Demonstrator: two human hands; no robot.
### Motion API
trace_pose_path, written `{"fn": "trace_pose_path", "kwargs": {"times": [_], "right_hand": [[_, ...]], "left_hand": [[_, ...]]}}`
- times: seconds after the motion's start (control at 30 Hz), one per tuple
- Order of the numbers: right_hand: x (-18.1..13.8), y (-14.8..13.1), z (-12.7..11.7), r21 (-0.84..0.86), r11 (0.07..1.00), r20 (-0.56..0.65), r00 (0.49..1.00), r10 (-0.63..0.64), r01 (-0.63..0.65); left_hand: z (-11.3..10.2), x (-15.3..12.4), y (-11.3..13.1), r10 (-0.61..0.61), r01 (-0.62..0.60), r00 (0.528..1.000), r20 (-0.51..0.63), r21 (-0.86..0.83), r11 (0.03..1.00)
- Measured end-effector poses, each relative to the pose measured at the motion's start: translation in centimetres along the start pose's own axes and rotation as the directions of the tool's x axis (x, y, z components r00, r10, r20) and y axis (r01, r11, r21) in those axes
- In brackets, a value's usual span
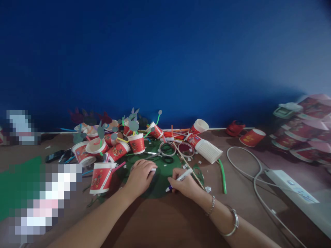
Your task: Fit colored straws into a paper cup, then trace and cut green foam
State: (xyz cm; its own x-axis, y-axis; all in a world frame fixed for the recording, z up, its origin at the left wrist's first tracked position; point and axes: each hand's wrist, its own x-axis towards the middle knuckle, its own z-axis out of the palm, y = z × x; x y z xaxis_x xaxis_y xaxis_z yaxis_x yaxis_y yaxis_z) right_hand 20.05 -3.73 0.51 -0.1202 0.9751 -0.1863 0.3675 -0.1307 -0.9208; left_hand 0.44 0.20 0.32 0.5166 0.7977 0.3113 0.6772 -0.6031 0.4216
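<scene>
My right hand (pixel 182 184) is closed on a white marker (pixel 184 174) with a purple section near its lower end, which points down at the green sheet (pixel 161 187). My left hand (pixel 141 177) rests on the same sheet with fingers curled. A small white end (pixel 153 169) shows by its thumb and forefinger; the rest of that item is hidden. Just beyond the hands lie black-handled scissors (pixel 167 154) and rolls of clear tape (pixel 186 150). A red paper cup (pixel 101 178) with a pink straw stands left of my left hand.
Several red cups with straws and grey paper shapes crowd the back left. A stack of cups (pixel 207 148) lies beyond my right hand, near a green strip (pixel 222 177). At right are a white cable (pixel 258 162), a power strip (pixel 292 189) and piled red cups (pixel 310 131).
</scene>
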Motion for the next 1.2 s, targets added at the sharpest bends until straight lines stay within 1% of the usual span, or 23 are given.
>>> {"fn": "trace_pose_path", "kwargs": {"times": [0.13, 0.23, 0.4, 0.47, 0.53, 0.63, 0.73, 0.8, 0.87, 0.93, 1.03, 1.1, 1.2], "right_hand": [[0.08, 0.15, 0.12, -0.074, 0.996, -0.074, 0.996, -0.048, 0.042], [-0.04, 0.12, 0.12, -0.083, 0.995, -0.045, 0.997, -0.057, 0.053], [-0.12, -0.06, -0.08, -0.045, 0.999, 0.039, 0.999, -0.018, 0.02], [-0.03, -0.02, -0.1, -0.016, 1.0, 0.031, 0.999, -0.013, 0.013], [0.07, 0.06, -0.06, -0.005, 1.0, -0.002, 1.0, -0.022, 0.022], [0.09, 0.13, 0.03, -0.036, 0.999, -0.041, 0.998, -0.04, 0.038], [0.0, 0.1, 0.04, -0.058, 0.997, -0.014, 0.999, -0.042, 0.041], [-0.03, 0.09, 0.01, -0.046, 0.998, 0.021, 0.999, -0.028, 0.029], [0.01, 0.12, -0.01, -0.026, 0.999, 0.031, 0.999, -0.018, 0.019], [0.09, 0.16, -0.01, -0.017, 1.0, 0.001, 1.0, -0.021, 0.021], [0.14, 0.14, -0.01, -0.055, 0.997, -0.057, 0.997, -0.06, 0.057], [0.07, 0.02, -0.03, -0.072, 0.996, -0.034, 0.998, -0.061, 0.058], [-0.12, -0.3, -0.02, -0.009, 1.0, 0.031, 0.999, -0.009, 0.009]], "left_hand": [[0.01, -0.02, 0.02, 0.002, -0.002, 1.0, -0.008, -0.002, 1.0], [0.04, -0.01, 0.0, 0.007, -0.007, 1.0, -0.012, -0.005, 1.0], [0.03, -0.04, 0.01, 0.002, -0.002, 1.0, -0.01, -0.006, 1.0], [0.0, -0.04, 0.02, 0.001, -0.001, 1.0, -0.006, -0.006, 1.0], [-0.02, -0.05, 0.03, 0.004, -0.004, 1.0, -0.008, -0.005, 1.0], [-0.01, -0.04, 0.02, 0.006, -0.006, 1.0, -0.013, -0.004, 1.0], [0.03, -0.04, 0.0, 0.006, -0.006, 1.0, -0.011, -0.001, 1.0], [0.03, -0.03, 0.0, 0.008, -0.008, 1.0, -0.01, 0.001, 1.0], [0.02, -0.03, 0.02, 0.006, -0.006, 1.0, -0.01, 0.0, 1.0], [-0.01, -0.02, 0.04, 0.004, -0.004, 1.0, -0.008, -0.004, 1.0], [-0.06, 0.0, 0.07, 0.0, -0.001, 1.0, -0.009, -0.014, 1.0], [-0.07, 0.01, 0.09, -0.002, 0.002, 1.0, -0.006, -0.015, 1.0], [-0.07, 0.01, 0.12, -0.003, 0.003, 1.0, 0.003, -0.008, 1.0]]}}
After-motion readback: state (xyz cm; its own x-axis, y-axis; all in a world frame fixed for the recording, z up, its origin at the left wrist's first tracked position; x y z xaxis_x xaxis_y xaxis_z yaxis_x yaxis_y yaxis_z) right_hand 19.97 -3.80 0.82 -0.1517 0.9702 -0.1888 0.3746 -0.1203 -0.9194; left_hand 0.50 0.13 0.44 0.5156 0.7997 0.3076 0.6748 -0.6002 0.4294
